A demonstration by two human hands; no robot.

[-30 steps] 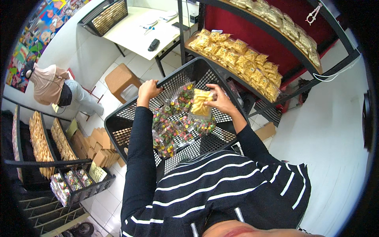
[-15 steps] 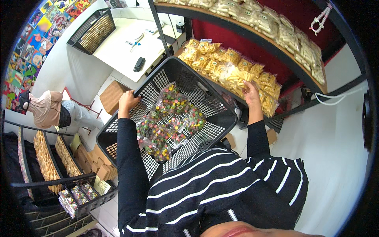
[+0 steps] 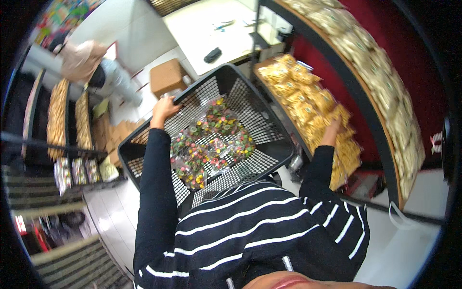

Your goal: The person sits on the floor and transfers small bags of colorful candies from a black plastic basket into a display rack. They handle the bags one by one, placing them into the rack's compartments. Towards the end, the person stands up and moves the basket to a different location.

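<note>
A black plastic basket (image 3: 269, 164) with perforated walls rests against my front. My left hand (image 3: 166, 108) is closed around its far-left rim. Inside lie several clear bags of round red, green and yellow sweets (image 3: 211, 139). My right hand (image 3: 334, 126) reaches over the shelf to the right, among clear bags of yellow stick-shaped snacks (image 3: 301, 98). Its fingers are blurred and partly lost against the bags, so whether it grips one cannot be made out.
Pale snack bags (image 3: 375, 72) line the upper shelf at right. A white table (image 3: 192, 33) with a dark object stands beyond the basket, beside a brown box (image 3: 166, 77). Another person (image 3: 91, 62) is at far left, near racks of packaged snacks (image 3: 57, 115).
The view has swung, shifting the surroundings. My right hand has moved from the pale bag at the shelf's near edge to farther in among the yellow bags. My left hand stays on the basket rim.
</note>
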